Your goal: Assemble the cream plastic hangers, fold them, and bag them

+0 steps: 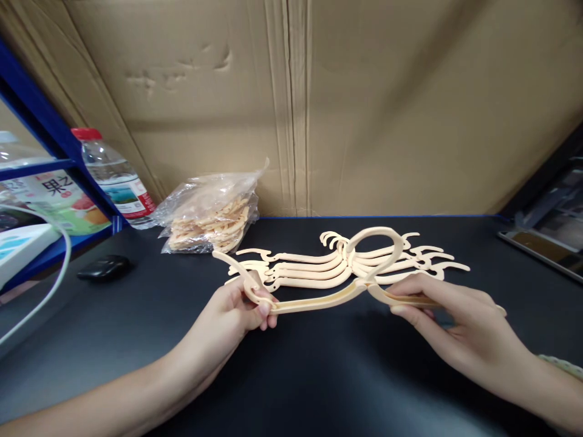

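Left hand grips a hanger at nine o'clock, right hand at three; more hangers lie at twelve.

Glare on black tabletop; frame edges stretched

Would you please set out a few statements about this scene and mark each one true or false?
1. The left hand and right hand hold the same hanger. True.
2. The bottle's cap is blue. False: the bottle has a red cap.
3. Other hangers lie beyond the held one. True.
4. The bag is opaque. False: the bag is see-through, with tan pieces showing inside.
5. The mouse is white. False: the mouse is black.
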`<state>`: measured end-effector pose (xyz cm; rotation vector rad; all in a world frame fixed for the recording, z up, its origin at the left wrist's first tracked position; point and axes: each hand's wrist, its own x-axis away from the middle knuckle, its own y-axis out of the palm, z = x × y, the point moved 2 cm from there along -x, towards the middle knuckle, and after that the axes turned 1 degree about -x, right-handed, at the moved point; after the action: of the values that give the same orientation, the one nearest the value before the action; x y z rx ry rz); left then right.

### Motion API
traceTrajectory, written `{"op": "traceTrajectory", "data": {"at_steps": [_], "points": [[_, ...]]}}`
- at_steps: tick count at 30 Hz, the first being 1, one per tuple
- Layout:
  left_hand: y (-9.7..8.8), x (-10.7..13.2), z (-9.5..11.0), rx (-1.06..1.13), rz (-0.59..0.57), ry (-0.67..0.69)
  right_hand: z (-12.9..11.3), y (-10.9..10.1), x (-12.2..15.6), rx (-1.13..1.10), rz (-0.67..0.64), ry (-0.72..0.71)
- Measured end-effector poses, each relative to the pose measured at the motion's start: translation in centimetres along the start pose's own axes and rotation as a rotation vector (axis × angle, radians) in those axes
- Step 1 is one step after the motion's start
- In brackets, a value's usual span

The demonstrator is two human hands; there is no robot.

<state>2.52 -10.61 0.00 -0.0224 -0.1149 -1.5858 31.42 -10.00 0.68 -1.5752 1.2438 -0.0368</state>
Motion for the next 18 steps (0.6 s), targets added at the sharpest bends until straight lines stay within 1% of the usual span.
{"op": "traceTrajectory", "data": {"at_steps": [3, 7, 13, 18], "points": [[0.3, 0.1, 0.2, 0.026, 0.010, -0.020, 0.3, 0.0, -0.1, 0.010, 0.024, 0.023], [0.5, 0.3, 0.4, 0.115, 0.043, -0.098, 0.9, 0.2, -0.2, -0.003, 0.039, 0.088], [0.5, 0.5, 0.5, 0.152, 0.041, -0.154, 1.6, 0.3, -0.2, -0.100, 0.037, 0.188], [0.6, 0.5, 0.3, 0.119, 0.007, -0.216, 1.9, 0.1, -0.4, -0.061, 0.064, 0.176]]}}
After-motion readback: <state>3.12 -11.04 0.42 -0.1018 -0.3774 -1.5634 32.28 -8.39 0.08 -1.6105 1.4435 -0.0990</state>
